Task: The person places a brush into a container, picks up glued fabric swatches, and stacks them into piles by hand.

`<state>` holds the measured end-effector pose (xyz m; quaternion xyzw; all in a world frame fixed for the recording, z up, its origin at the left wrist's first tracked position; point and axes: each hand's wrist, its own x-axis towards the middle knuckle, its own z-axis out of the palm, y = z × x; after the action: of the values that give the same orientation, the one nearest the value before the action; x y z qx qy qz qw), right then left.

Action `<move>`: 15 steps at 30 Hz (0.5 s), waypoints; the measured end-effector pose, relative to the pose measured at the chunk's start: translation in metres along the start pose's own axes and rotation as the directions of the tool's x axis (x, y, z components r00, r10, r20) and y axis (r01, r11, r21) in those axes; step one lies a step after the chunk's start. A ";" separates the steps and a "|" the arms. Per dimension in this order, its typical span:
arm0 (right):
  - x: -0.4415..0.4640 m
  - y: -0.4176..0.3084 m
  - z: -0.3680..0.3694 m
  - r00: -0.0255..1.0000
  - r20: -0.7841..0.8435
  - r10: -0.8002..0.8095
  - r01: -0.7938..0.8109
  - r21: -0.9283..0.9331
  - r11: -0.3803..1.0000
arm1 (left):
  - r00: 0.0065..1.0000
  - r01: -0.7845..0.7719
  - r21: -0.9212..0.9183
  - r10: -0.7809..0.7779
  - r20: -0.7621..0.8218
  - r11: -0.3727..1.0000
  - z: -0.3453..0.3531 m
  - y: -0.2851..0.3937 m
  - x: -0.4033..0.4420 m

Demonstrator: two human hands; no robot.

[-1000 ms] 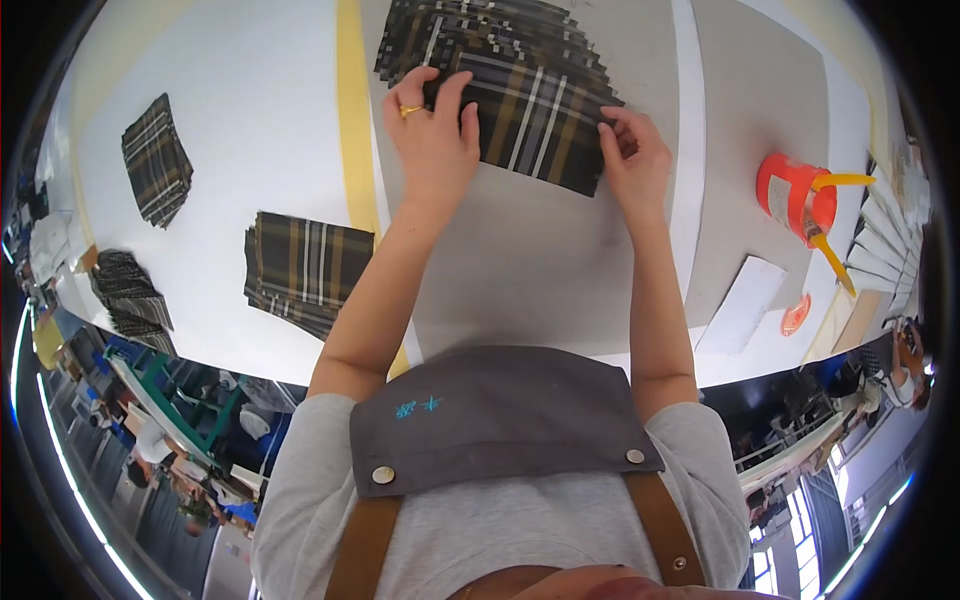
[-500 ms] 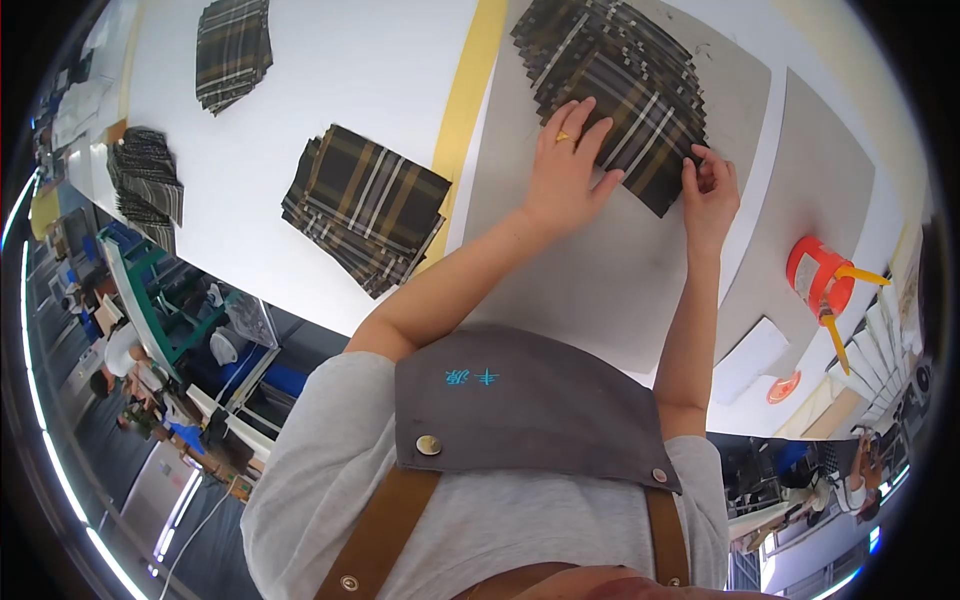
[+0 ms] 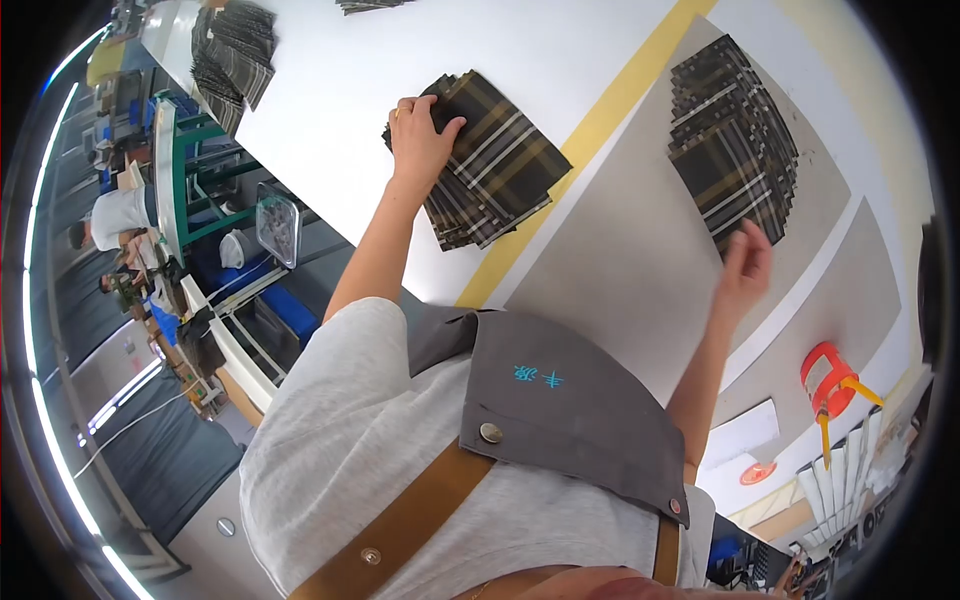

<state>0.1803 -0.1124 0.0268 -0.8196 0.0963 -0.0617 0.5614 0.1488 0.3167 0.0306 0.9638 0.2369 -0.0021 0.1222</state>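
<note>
Left hand [image 3: 418, 148], in the head view, rests on the upper left part of a loose stack of plaid pieces [image 3: 510, 140], fingers spread and thumb held apart from them; whether the fingertips have hooked a piece at the edge, I cannot tell. Right hand [image 3: 745, 270] is at the lower end of the fanned plaid pile [image 3: 735, 140], fingers bent and thumb close to them; it is blurred, so I cannot tell whether it pinches the bottom piece or merely touches it.

Half a second ago both hands were at the fanned pile; now the left has crossed to the loose stack while the right has stayed behind, and the view has swung left with it; I take this to mean that the work now spans both groups, the left at the supply side and the right minding the fan.

The loose stack lies on the white bench [image 3: 320, 125], its right corner by the yellow strip [image 3: 640, 65]; the fanned pile lies on the grey sheet [image 3: 610, 240] across that strip, its pieces overlapping in steps; a red pot [image 3: 822, 372] with yellow-handled tools stands well apart, beyond the right forearm.
</note>
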 end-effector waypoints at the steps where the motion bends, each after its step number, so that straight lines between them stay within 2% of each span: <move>1: -0.013 -0.008 0.014 0.993 0.116 0.016 -0.014 -0.018 1.000 | 1.000 -0.020 -0.001 0.020 0.006 1.000 -0.003 0.004 0.000; 3: -0.037 -0.024 0.044 0.941 0.332 0.062 -0.046 -0.054 0.997 | 0.998 -0.062 0.001 0.062 0.015 0.998 -0.009 0.013 0.001; 6: -0.057 -0.039 0.087 0.859 0.512 0.018 0.004 -0.042 0.999 | 0.992 -0.124 -0.008 0.124 -0.022 0.992 0.000 0.016 -0.002; 9: -0.063 -0.045 0.121 0.828 0.556 -0.073 0.086 0.003 0.996 | 0.997 -0.071 -0.281 0.057 -0.057 0.957 -0.006 0.025 -0.005; 10: -0.063 -0.045 0.130 0.824 0.555 -0.112 0.127 0.012 0.992 | 1.000 -0.012 -0.401 0.004 -0.022 0.916 -0.009 0.025 -0.006; 12: -0.056 -0.050 0.134 0.797 0.601 -0.064 0.089 -0.012 0.996 | 0.994 0.110 -0.612 -0.083 0.073 0.783 -0.019 0.021 -0.008; 13: -0.053 -0.052 0.134 0.785 0.618 -0.039 0.070 -0.027 0.997 | 0.982 0.132 -0.661 -0.008 0.188 0.739 -0.034 0.020 -0.009; 14: -0.053 -0.052 0.134 0.774 0.632 -0.040 0.033 0.022 0.999 | 0.928 0.265 -0.712 0.027 0.371 0.650 -0.056 0.029 -0.013; 15: -0.052 -0.051 0.132 0.766 0.642 -0.039 -0.004 0.065 0.998 | 0.888 0.277 -0.731 0.125 0.443 0.623 -0.078 0.045 -0.018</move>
<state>0.1617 0.0374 0.0271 -0.7741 -0.1113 0.2142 0.5853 0.1491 0.2882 0.1177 0.7751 0.2210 -0.1290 0.5778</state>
